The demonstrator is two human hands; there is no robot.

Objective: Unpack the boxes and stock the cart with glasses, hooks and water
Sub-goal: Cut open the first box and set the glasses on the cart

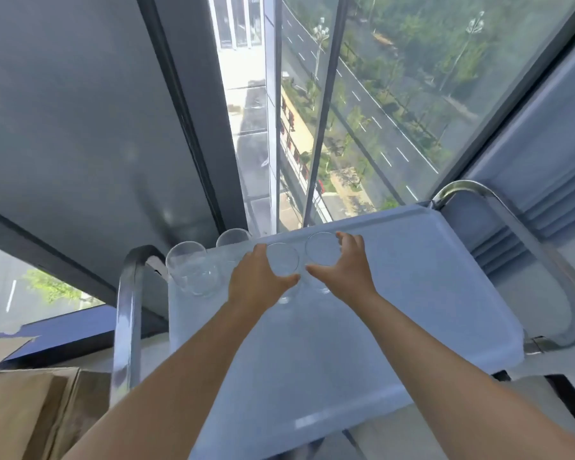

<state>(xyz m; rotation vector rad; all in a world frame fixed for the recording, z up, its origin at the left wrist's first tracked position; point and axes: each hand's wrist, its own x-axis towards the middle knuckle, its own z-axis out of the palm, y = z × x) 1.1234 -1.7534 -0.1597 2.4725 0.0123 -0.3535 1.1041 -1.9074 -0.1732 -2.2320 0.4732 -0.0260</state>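
Note:
The cart's pale blue top tray (pixel 395 310) lies below me, with chrome handles at both ends. My left hand (pixel 258 280) grips a clear glass (pixel 283 265) near the tray's far edge. Right beside it, my right hand (pixel 342 267) grips a second clear glass (pixel 322 249). Both glasses are upright and nearly touch each other. Two more clear glasses stand at the far left corner: one (pixel 193 270) by the left handle, the other (pixel 233 239) behind it at the tray's edge.
A chrome handle (pixel 128 310) rises at the tray's left end and another (pixel 545 260) at the right. An open cardboard box (pixel 24 403) sits at lower left. Floor-to-ceiling windows (pixel 362 111) stand just beyond the cart, with a grey ledge (pixel 528 180) at right.

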